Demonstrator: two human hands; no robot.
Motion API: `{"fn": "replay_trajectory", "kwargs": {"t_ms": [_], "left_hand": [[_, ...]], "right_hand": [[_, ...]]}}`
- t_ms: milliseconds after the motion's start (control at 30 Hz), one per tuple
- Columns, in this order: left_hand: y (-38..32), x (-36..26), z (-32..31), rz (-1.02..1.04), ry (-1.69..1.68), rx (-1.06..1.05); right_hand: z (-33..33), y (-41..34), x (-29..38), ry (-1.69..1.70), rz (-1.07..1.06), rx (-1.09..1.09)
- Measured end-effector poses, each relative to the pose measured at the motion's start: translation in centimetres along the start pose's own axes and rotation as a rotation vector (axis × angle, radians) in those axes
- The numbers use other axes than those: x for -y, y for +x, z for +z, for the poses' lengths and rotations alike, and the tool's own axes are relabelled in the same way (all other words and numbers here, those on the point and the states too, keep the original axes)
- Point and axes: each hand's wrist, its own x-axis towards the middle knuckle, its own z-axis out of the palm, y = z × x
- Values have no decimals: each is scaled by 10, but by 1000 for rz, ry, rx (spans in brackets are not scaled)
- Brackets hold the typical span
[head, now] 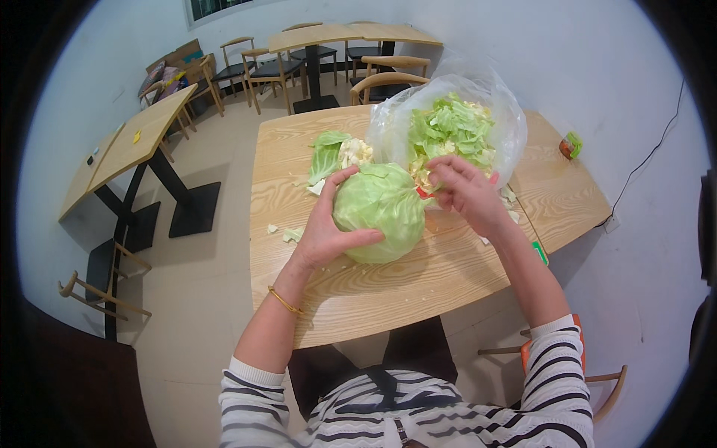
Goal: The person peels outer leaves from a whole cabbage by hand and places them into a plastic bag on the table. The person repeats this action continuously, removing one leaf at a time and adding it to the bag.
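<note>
A whole green cabbage head [381,215] rests on the wooden table, its ribbed side turned towards the right. My left hand [330,229] grips it from the left, thumb across the near side and fingers behind. Just right of the cabbage, my right hand [462,190] has its fingers bent in front of a clear plastic bag [392,126]. Whether a scrap of leaf is between those fingers is unclear. Torn cabbage leaves [454,126] fill the open bag. Something red [424,193] shows between cabbage and right hand, mostly hidden.
A cabbage leaf [326,154] and a pale cut cabbage core [355,152] lie behind the cabbage head. Leaf scraps [293,234] dot the tabletop [358,302]. A green-lidded jar [571,145] stands far right, near the wall. A green-edged object [540,253] lies at the right edge.
</note>
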Motion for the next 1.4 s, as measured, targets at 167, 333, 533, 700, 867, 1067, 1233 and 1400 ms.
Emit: {"fn": "replay_trajectory", "kwargs": {"t_ms": [167,333,533,700,867,1067,1233,1400], "left_hand": [[-1,3,2,2,-19,-17],[0,2,4,26,29,-11],[-2,-3,5,4,58,-45],[0,-1,4,-15,-46,-56],[1,2,2,-3,17,-38],[0,5,3,-10,-38,-70],[1,9,2,2,-19,-63],[2,8,4,-13,-31,-69]], "right_hand": [[13,-11,-19,-489,-148,56],[15,-9,-12,-436,-232,128],[25,-19,3,-684,-391,132],[10,-7,-18,436,18,-99],[2,-4,-1,119,-77,-49],[26,-29,-12,-696,-495,56],[26,-29,-23,-757,-645,46],[24,-27,-16,-706,-571,103]]}}
